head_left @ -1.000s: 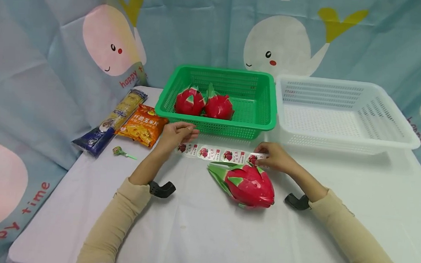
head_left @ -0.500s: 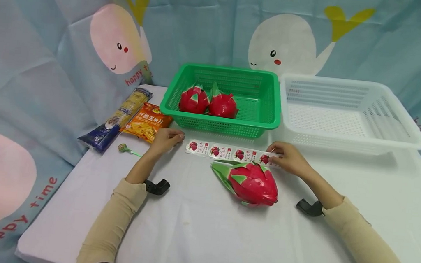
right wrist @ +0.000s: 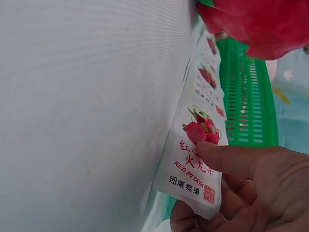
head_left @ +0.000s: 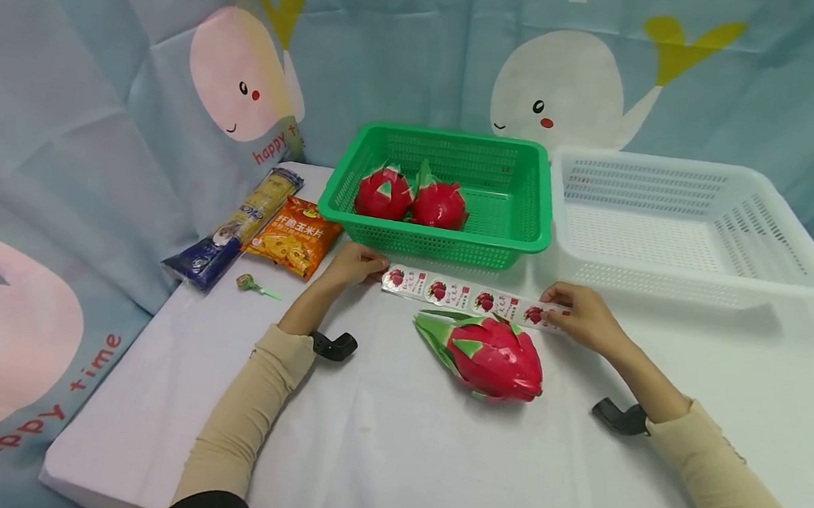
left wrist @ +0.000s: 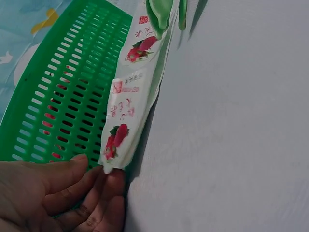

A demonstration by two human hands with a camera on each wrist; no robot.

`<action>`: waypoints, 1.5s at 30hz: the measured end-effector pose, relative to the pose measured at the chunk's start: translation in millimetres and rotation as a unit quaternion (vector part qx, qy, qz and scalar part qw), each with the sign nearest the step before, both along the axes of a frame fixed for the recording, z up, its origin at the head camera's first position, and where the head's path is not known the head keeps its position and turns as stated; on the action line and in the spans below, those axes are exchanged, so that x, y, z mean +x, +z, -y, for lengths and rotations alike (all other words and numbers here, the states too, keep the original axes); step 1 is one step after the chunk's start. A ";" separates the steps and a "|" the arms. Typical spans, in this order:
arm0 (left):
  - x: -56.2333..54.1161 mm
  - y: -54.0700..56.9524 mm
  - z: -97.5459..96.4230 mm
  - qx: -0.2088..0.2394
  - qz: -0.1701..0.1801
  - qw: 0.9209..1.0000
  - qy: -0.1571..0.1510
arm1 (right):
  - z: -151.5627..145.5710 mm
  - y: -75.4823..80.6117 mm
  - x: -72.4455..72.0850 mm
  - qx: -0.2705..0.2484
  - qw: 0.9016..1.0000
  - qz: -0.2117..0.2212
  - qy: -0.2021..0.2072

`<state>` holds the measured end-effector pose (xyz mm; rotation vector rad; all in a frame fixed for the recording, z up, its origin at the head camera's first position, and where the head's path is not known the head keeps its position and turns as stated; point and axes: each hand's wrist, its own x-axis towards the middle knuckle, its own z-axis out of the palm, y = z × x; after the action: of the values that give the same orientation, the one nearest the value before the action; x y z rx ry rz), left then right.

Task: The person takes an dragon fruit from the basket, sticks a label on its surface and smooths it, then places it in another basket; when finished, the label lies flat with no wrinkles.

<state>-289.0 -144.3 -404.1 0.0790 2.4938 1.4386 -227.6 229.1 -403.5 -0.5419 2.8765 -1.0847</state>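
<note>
A strip of dragon fruit stickers (head_left: 475, 295) stretches between both hands, close to the green basket's front. My right hand (head_left: 585, 316) pinches its right end; in the right wrist view the thumb (right wrist: 227, 157) presses on the printed face, with fingers behind. My left hand (head_left: 352, 267) has its curled fingertips at the left end. In the left wrist view the strip's end tab (left wrist: 107, 169) sits among those fingertips, with the thumb just beside it. A large red dragon fruit (head_left: 495, 361) with green leaves lies on the table just in front of the strip.
Two dragon fruits (head_left: 411, 198) sit in the green basket (head_left: 429, 244) at the back. A white basket (head_left: 678, 279) stands to its right. At the left lie an orange snack bag (head_left: 293, 237), a long blue and yellow packet (head_left: 237, 225) and a small lollipop (head_left: 250, 283).
My left hand first drew away to the left of the strip, then came back to its left end. The right hand keeps its pinch and has shifted slightly right and nearer.
</note>
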 end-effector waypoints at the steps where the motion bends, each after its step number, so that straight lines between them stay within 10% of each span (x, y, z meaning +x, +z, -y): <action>1: -0.7 -0.8 -0.4 0.004 0.001 1.000 0.001 | -0.1 0.0 -0.7 0.006 1.000 0.009 -0.002; 8: 3.0 4.3 -2.1 0.037 0.001 0.999 0.004 | -2.4 4.4 1.2 0.043 0.999 0.015 -0.009; 20: 23.3 50.4 -16.3 0.140 -0.017 0.989 -0.037 | 18.7 30.8 13.1 0.018 0.994 -0.104 0.040; 26: 36.8 69.0 -35.7 0.158 -0.031 0.983 -0.087 | 57.1 58.7 12.7 -0.060 0.967 -0.223 0.110; 34: 51.7 87.2 -63.1 0.207 -0.061 0.967 -0.131 | 89.3 77.5 12.0 -0.130 0.939 -0.276 0.159; 45: 55.8 83.0 -78.7 0.276 -0.008 0.957 -0.094 | 89.9 67.5 14.2 -0.123 0.914 -0.359 0.141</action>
<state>-233.1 -65.6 -321.1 0.4202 1.9552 1.9968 -213.4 139.3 -336.0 -1.6233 3.0452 -1.4380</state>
